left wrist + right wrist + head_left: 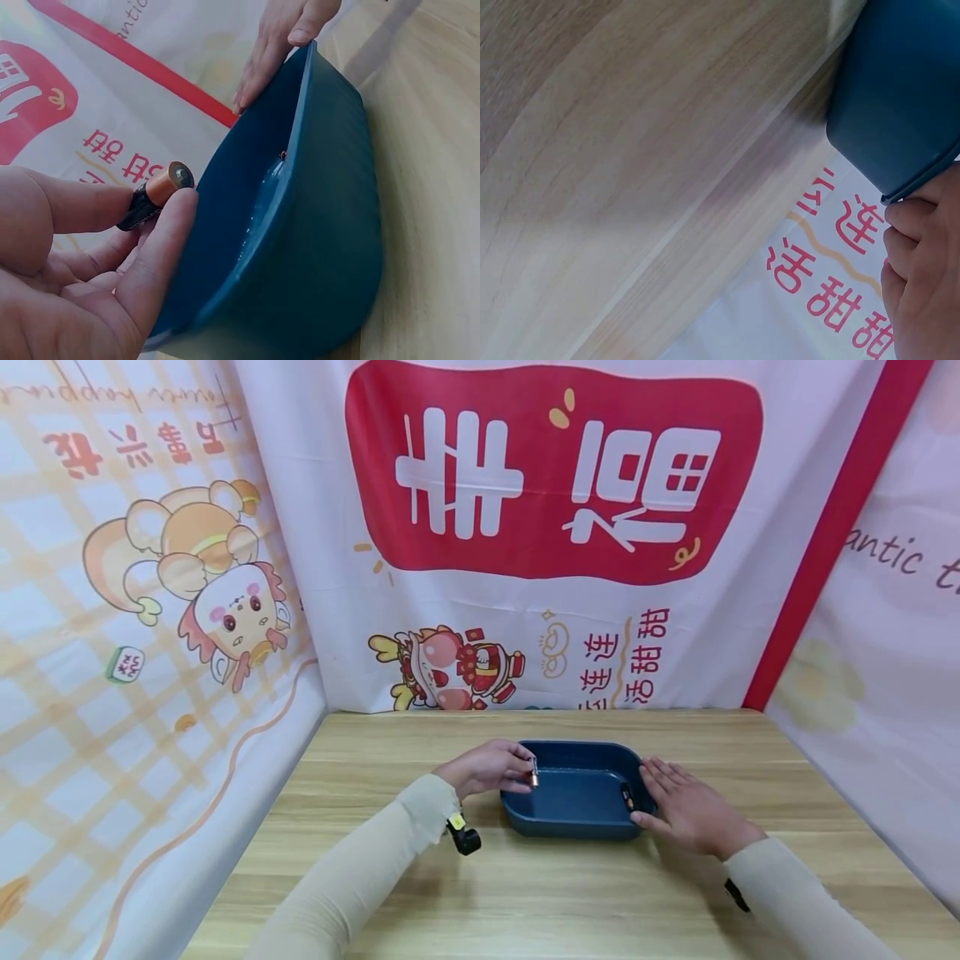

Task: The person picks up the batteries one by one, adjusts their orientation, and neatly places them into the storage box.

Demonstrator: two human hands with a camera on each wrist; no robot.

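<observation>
A dark blue rectangular tray with raised walls stands on the wooden table. Over its left end, my left hand pinches a black and copper battery between thumb and fingers, the copper end facing the left wrist camera. My right hand rests on the tray's right rim, fingers extended along it and thumb at the near right corner. Inside the tray, against the right wall, lies a second black and copper battery. Only a copper glint of it shows past the rim in the left wrist view.
Wood-grain tabletop surrounds the tray. Behind it hangs a white cloth with red lettering and cartoon figures, and patterned cloths close in both sides. A small black camera is strapped at the left wrist.
</observation>
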